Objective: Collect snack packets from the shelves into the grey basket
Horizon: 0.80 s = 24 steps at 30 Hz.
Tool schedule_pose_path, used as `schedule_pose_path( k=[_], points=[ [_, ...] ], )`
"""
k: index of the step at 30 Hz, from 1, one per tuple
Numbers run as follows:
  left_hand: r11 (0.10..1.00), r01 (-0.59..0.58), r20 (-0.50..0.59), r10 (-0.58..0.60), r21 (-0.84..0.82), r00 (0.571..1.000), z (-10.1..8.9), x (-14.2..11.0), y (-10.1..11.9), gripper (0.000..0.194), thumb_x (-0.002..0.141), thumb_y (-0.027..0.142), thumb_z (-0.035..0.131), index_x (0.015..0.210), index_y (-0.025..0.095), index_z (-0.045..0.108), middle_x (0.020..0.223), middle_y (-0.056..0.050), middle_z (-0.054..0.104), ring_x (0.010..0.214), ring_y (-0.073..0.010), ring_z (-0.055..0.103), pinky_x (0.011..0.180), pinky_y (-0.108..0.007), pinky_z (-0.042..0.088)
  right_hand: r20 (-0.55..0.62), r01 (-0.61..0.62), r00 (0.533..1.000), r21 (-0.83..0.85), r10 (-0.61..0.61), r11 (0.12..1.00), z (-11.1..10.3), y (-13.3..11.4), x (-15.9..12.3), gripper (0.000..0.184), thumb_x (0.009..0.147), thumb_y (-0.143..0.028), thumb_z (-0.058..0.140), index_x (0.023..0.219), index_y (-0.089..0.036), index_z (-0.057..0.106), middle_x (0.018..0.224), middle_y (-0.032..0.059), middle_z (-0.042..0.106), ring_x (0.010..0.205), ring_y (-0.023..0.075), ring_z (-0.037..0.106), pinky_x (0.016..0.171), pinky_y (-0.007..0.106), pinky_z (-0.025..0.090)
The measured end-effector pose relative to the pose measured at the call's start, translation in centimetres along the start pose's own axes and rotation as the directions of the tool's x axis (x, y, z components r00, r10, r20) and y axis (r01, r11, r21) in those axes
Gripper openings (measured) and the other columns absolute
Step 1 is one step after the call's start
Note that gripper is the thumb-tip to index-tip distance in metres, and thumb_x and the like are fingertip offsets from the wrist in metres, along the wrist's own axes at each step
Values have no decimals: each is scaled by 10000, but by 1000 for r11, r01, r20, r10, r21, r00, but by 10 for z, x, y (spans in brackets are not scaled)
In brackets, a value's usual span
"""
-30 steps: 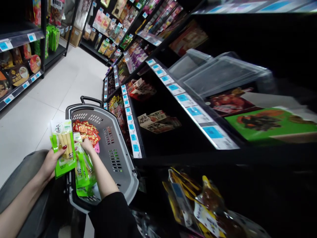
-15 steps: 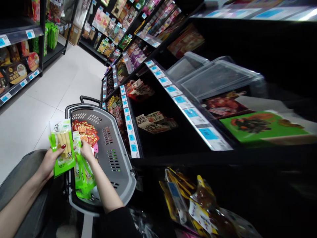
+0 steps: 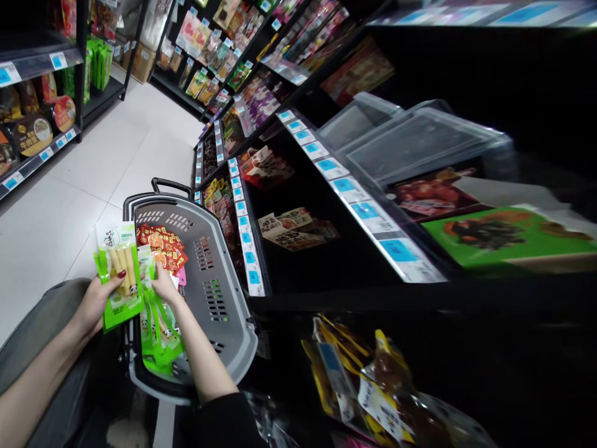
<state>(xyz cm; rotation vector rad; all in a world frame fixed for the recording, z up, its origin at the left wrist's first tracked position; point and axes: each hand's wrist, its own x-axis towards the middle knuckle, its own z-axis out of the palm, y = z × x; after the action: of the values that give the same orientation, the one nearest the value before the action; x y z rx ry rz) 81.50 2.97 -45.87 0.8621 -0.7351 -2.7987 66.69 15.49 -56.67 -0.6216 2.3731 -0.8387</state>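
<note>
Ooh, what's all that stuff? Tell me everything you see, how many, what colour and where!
Slotted plastic basket: one, grey and black, centre left
Flat stick-snack packet: at least one, green and white, held at basket's left edge
Shiny packets: several, green and white, in basket
Flat packets: several, red, in basket
Long shelves: several, black, left, right and far end
Price tags: many, blue and white, shelf edges
Plastic tubs: at least two, clear, right
Flat picture box: one, green, right
Plastic bags: several, yellow and brown, bottom right
Floor tiles: several, pale, left
Left hand: one, red thumbnail, holding stick-snack packet
Right hand: one, black sleeve, touching shiny packets
</note>
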Motion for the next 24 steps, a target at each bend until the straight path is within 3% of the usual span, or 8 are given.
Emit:
schedule_pose_path(
  k=[5, 12, 19, 24],
  points=[
    [1000, -10, 18, 10, 3, 1000, -2, 1, 0, 579, 758, 199, 638, 1304, 148, 453, 938, -84, 737, 911, -253, 679, 821, -369, 557, 6, 89, 996, 121, -90, 989, -5, 13, -17, 492, 747, -217, 538, 1235, -180, 486, 1152, 69, 616, 1045, 175, 569, 906, 296, 432],
    [1000, -5, 20, 5, 12, 1000, -3, 3, 0, 564, 758, 224, 643, 1290, 145, 471, 954, -98, 733, 931, -266, 673, 818, -378, 558, 27, 94, 995, 181, -100, 979, -10, 29, -31, 494, 792, -245, 493, 1273, -167, 410, 1211, 83, 561, 1140, 154, 510, 970, 286, 389],
    [1000, -4, 0, 4, 20, 1000, -2, 3, 0, 596, 716, 225, 683, 1271, 132, 488, 970, -109, 727, 877, -274, 686, 812, -396, 558, 122, 47, 991, 116, -62, 992, 4, 16, -39, 463, 795, -215, 498, 1250, -181, 419, 1095, 80, 618, 982, 177, 588, 850, 282, 465],
    [1000, -12, -4, 12, 21, 1000, -2, 4, 1, 587, 714, 230, 687, 1261, 133, 499, 972, -101, 728, 899, -266, 681, 820, -382, 556, 162, 79, 984, -15, -75, 997, -15, 9, -38, 485, 760, -181, 537, 1231, -162, 422, 1137, 75, 605, 1013, 178, 576, 857, 272, 452]
  ],
)
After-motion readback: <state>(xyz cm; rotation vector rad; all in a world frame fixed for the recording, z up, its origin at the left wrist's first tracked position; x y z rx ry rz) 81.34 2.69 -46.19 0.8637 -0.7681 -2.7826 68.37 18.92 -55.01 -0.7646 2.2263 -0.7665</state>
